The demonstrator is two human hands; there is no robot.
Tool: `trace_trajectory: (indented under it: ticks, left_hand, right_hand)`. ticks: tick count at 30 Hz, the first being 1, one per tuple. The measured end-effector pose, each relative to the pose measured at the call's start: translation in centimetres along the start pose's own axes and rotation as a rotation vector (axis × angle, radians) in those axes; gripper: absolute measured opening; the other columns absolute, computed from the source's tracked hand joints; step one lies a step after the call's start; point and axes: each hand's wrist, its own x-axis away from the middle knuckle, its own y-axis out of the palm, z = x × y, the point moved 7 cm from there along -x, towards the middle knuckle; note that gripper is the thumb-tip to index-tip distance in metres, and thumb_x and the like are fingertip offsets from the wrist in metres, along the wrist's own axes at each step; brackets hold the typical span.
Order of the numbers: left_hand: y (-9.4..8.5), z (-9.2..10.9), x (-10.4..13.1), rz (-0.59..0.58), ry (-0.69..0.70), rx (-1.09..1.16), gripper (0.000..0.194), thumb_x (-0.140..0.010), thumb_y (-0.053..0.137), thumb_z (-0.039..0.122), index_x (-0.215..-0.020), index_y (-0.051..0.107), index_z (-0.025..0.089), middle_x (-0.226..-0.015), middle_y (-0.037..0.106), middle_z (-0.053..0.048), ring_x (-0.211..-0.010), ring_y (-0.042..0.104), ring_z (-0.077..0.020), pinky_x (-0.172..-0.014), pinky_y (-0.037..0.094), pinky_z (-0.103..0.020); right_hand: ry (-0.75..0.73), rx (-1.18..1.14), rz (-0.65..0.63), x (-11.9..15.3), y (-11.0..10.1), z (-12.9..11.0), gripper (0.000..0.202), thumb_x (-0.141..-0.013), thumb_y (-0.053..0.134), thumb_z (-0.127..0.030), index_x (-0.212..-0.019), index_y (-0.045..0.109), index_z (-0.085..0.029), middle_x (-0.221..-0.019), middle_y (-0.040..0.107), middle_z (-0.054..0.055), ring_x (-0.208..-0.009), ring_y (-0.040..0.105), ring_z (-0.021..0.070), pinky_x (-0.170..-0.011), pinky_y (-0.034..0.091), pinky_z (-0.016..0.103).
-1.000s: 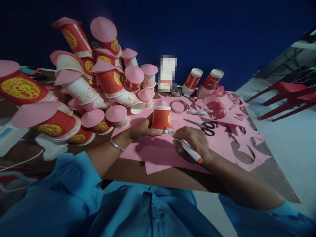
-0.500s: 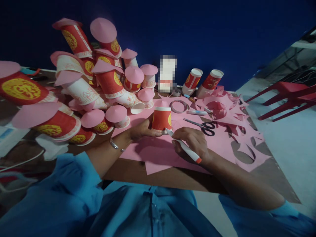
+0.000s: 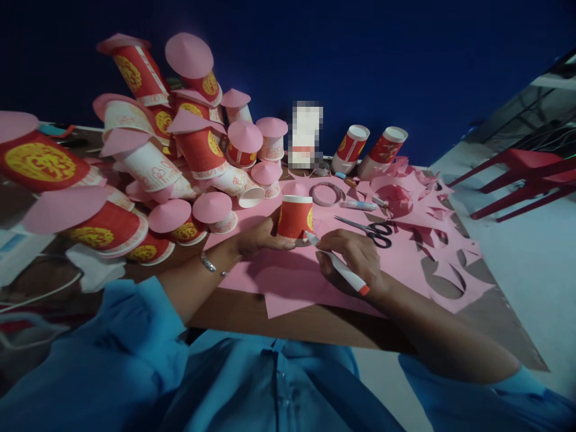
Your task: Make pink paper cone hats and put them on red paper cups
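Note:
My left hand [image 3: 263, 236] is closed around the lower left of a red paper cup [image 3: 294, 217] with a white rim band and yellow designs. Pinched in my right hand [image 3: 353, 259] is a white marker [image 3: 345, 273] with an orange-red end. Its tip meets or nearly meets the cup's lower right side; I cannot tell which. Beneath both hands lies pink paper [image 3: 288, 288]. Black-handled scissors [image 3: 369, 229] rest just beyond my right hand. Behind the cup, a pink paper cone [image 3: 294, 189] is partly hidden.
Several cups with pink cone tops [image 3: 198, 141] crowd the table's left side. Tape [image 3: 327, 194], a capped pen [image 3: 357, 205] and pink scraps [image 3: 398, 201] lie to the right. Two upright cup stacks [image 3: 351, 149] stand at the back. A red stool [image 3: 526, 174] is beyond the table.
The marker in my right hand has shifted slightly right, its tip now a little higher at the cup's lower right side. My left hand and the cup are almost unmoved.

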Motion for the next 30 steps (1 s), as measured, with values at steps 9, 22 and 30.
trace_trajectory:
  ticks: [9,22,30]
  left_hand:
    - [0.0,0.0,0.0,-0.018,0.010,-0.024,0.064,-0.074,0.089,0.024,-0.132,0.063,0.019,-0.103,0.078,-0.009,-0.102,0.073,-0.0248,-0.092,0.054,-0.037]
    - [-0.4,-0.2,-0.2,-0.015,0.034,-0.008,0.074,-0.071,0.089,0.028,-0.138,0.058,0.020,-0.104,0.076,-0.009,-0.107,0.070,-0.0272,-0.096,0.051,-0.039]
    - [-0.8,0.0,-0.4,0.037,0.058,0.172,0.051,-0.070,0.090,0.021,-0.117,0.068,0.021,-0.097,0.076,-0.005,-0.086,0.070,-0.0179,-0.081,0.054,-0.029]
  right_hand:
    - [-0.003,-0.025,-0.004,0.0,0.1,-0.1,0.019,-0.087,0.062,-0.005,-0.099,0.059,-0.021,-0.072,0.070,0.001,-0.061,0.068,0.0161,-0.057,0.055,0.026]
    - [-0.049,-0.093,0.065,0.1,-0.5,-0.5,0.018,-0.091,0.061,-0.012,-0.108,0.059,-0.021,-0.073,0.071,0.001,-0.064,0.072,0.0169,-0.058,0.059,0.027]
    - [0.033,-0.065,0.069,0.3,-0.8,0.6,0.019,-0.101,0.062,-0.029,-0.118,0.059,-0.021,-0.088,0.075,0.008,-0.080,0.076,0.0225,-0.066,0.062,0.033]
